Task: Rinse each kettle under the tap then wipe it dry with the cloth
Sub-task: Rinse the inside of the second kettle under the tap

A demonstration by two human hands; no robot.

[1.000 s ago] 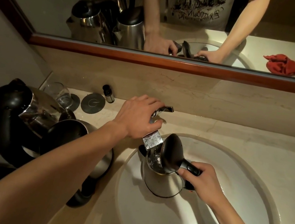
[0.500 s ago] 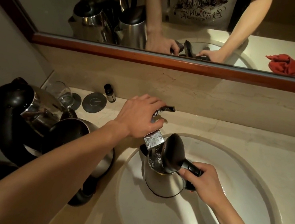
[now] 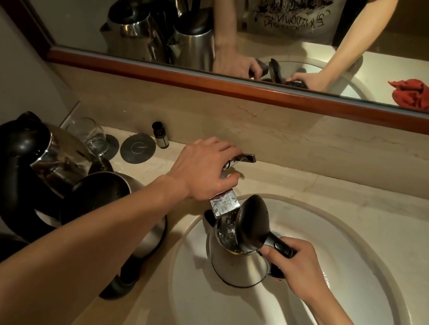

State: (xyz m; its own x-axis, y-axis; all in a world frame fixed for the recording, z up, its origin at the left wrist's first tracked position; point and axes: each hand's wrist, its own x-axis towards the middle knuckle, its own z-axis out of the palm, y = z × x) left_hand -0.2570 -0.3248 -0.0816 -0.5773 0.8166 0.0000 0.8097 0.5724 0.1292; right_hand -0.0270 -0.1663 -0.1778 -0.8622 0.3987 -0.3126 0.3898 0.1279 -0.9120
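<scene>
A steel kettle [image 3: 235, 266] with its black lid flipped up stands in the white sink [image 3: 355, 301] under the chrome tap [image 3: 224, 203]. Water runs from the tap into the kettle's mouth. My right hand [image 3: 295, 265] grips the kettle's black handle. My left hand [image 3: 203, 171] rests over the tap, fingers curled on its lever. The red cloth [image 3: 417, 93] shows only as a reflection in the mirror, on the counter to my right.
Several other steel kettles [image 3: 47, 161] crowd the counter at the left, one [image 3: 114, 202] under my left forearm. A glass [image 3: 89, 134], a round coaster [image 3: 138, 148] and a small dark bottle [image 3: 160, 134] stand against the back wall. The mirror ledge [image 3: 249, 91] runs above.
Hardly anything has moved. Both hands keep their hold while water keeps running into the kettle.
</scene>
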